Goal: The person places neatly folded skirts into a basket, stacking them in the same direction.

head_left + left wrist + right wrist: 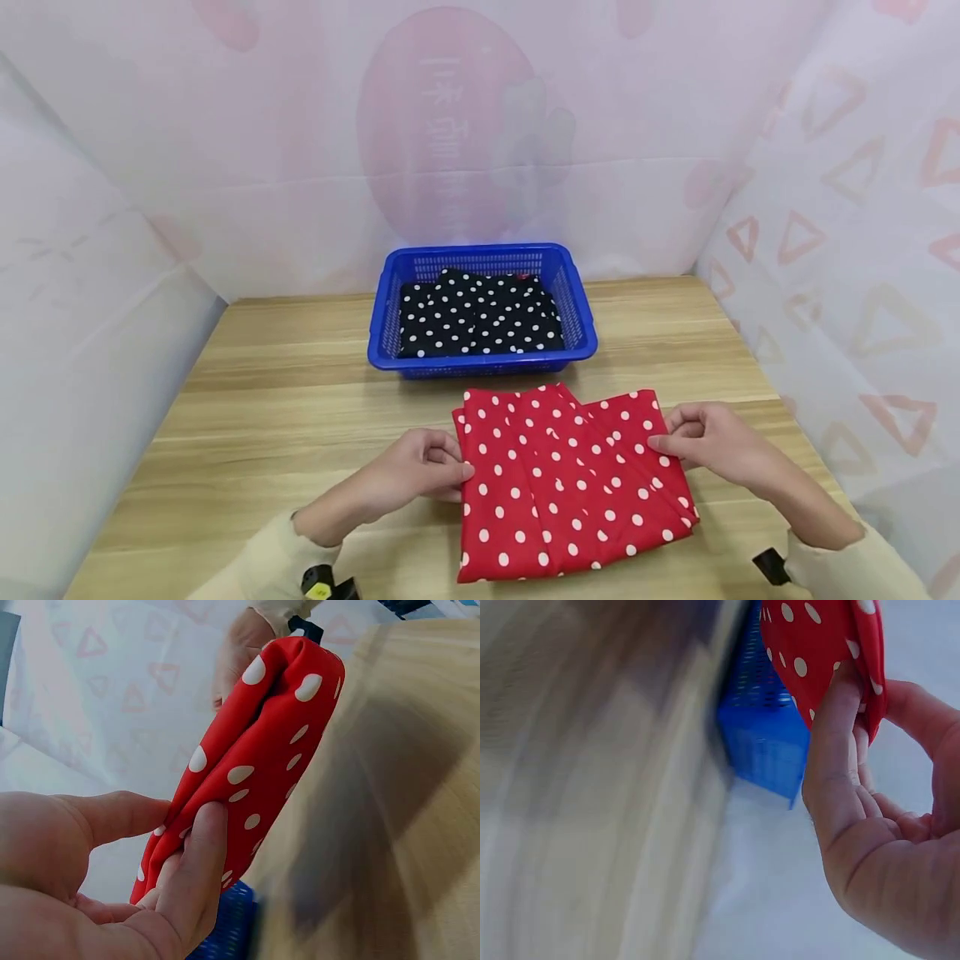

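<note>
A folded red cloth with white polka dots (pixel 562 492) is held up between both hands over the front of the table. My left hand (pixel 423 467) pinches its left edge, thumb on the near face and fingers behind. At the opposite edge, my right hand (pixel 708 442) pinches the cloth the same way. The left wrist view shows the layered folds of the red cloth (pixel 247 765) between thumb and fingers. In the right wrist view, a corner of the cloth (pixel 817 652) sits between the thumb and fingertips, with the table below it.
Behind the cloth, a blue plastic basket (pixel 382 325) stands on the wooden table (pixel 285 400). Black cloth with white dots (pixel 480 317) lies folded inside it. Pale printed curtains (pixel 300 150) enclose the back and both sides.
</note>
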`<action>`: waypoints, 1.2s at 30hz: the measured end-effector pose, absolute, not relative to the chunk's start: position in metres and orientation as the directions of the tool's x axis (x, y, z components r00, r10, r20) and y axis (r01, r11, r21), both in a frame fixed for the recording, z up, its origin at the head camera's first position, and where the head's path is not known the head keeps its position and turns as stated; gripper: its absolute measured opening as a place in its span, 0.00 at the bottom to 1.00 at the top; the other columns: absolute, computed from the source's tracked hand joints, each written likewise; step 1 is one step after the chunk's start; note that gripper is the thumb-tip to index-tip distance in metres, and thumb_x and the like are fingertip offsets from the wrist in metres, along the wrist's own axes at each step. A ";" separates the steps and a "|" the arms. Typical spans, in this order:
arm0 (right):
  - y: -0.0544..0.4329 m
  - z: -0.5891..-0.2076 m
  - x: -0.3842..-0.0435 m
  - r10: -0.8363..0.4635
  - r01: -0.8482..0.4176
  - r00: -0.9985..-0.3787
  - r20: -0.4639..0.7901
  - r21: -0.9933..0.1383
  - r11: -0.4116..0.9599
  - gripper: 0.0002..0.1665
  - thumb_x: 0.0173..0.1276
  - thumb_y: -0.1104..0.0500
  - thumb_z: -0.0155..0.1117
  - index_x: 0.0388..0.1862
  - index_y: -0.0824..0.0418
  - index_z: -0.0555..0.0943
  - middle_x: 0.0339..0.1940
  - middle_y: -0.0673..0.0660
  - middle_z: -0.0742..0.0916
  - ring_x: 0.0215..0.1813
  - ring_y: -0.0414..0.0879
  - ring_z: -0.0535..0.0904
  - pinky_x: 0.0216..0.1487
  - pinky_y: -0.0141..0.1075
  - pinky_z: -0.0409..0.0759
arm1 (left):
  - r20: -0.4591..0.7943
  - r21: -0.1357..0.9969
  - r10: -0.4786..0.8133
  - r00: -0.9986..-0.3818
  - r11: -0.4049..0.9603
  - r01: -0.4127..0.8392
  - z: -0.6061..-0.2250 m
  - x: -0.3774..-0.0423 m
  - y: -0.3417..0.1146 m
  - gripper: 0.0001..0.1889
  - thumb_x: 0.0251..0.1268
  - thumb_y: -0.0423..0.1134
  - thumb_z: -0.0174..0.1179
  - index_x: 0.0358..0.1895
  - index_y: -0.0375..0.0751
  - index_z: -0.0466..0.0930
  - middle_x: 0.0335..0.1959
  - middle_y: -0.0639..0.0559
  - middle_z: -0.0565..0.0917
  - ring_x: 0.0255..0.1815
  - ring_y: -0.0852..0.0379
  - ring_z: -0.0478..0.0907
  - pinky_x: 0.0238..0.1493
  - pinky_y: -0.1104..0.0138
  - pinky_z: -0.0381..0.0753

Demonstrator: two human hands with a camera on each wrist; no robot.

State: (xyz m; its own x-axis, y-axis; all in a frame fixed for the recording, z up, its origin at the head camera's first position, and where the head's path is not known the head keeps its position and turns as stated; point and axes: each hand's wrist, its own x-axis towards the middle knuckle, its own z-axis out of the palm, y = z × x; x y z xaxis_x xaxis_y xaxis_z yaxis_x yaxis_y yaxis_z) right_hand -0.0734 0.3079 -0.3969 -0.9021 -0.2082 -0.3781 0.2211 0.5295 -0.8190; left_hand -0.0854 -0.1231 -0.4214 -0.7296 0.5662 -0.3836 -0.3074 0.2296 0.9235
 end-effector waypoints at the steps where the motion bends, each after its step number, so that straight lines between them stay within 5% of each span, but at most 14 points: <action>1: 0.307 -0.391 -0.073 -0.219 0.208 -0.903 -0.370 -0.822 0.530 0.18 0.73 0.55 0.72 0.47 0.69 0.80 0.35 0.57 0.91 0.39 0.48 0.90 0.43 0.38 0.92 | -0.369 0.929 0.574 -0.731 0.226 -0.292 -0.414 -0.084 -0.126 0.16 0.73 0.40 0.68 0.51 0.29 0.78 0.42 0.43 0.89 0.44 0.52 0.90 0.52 0.56 0.92; 9: 0.289 -0.340 -0.092 -0.252 0.061 -0.932 -0.259 -0.802 0.595 0.18 0.72 0.52 0.74 0.45 0.66 0.81 0.34 0.57 0.91 0.38 0.46 0.90 0.43 0.38 0.91 | -0.275 0.959 0.567 -0.776 0.223 -0.177 -0.367 -0.092 -0.149 0.19 0.75 0.39 0.65 0.57 0.27 0.76 0.47 0.40 0.88 0.47 0.48 0.91 0.56 0.56 0.91; 17: 0.254 -0.309 -0.153 -0.217 0.008 -0.958 -0.189 -0.773 0.635 0.20 0.71 0.49 0.75 0.46 0.64 0.82 0.39 0.56 0.93 0.41 0.47 0.90 0.46 0.37 0.90 | -0.242 0.947 0.419 -0.875 0.297 -0.120 -0.346 -0.140 -0.168 0.20 0.78 0.41 0.63 0.59 0.27 0.75 0.47 0.43 0.89 0.47 0.50 0.91 0.59 0.60 0.90; 28: 0.210 -0.313 -0.246 -0.081 0.095 -0.982 -0.168 -0.824 0.559 0.19 0.73 0.51 0.73 0.49 0.63 0.81 0.48 0.59 0.90 0.49 0.48 0.88 0.61 0.49 0.89 | -0.162 0.926 0.169 -0.972 0.366 -0.091 -0.344 -0.240 -0.171 0.24 0.81 0.44 0.58 0.68 0.29 0.75 0.60 0.35 0.83 0.44 0.60 0.86 0.56 0.67 0.89; 36: 0.200 -0.345 -0.282 -0.010 0.106 -0.991 -0.132 -0.832 0.545 0.20 0.74 0.55 0.71 0.55 0.67 0.81 0.57 0.66 0.88 0.50 0.53 0.87 0.61 0.48 0.88 | -0.115 0.899 0.072 -0.991 0.431 -0.073 -0.365 -0.283 -0.159 0.20 0.81 0.39 0.57 0.65 0.27 0.80 0.55 0.36 0.83 0.41 0.56 0.82 0.51 0.65 0.89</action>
State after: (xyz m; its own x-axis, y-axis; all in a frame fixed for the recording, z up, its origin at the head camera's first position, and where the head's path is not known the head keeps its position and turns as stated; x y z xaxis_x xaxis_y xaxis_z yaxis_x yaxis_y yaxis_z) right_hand -0.2824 0.2003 -0.3448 -0.9912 -0.0097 -0.1323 0.1057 0.5448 -0.8319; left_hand -0.2828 -0.1590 -0.3651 -0.9908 0.0716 -0.1150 -0.0732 0.4313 0.8993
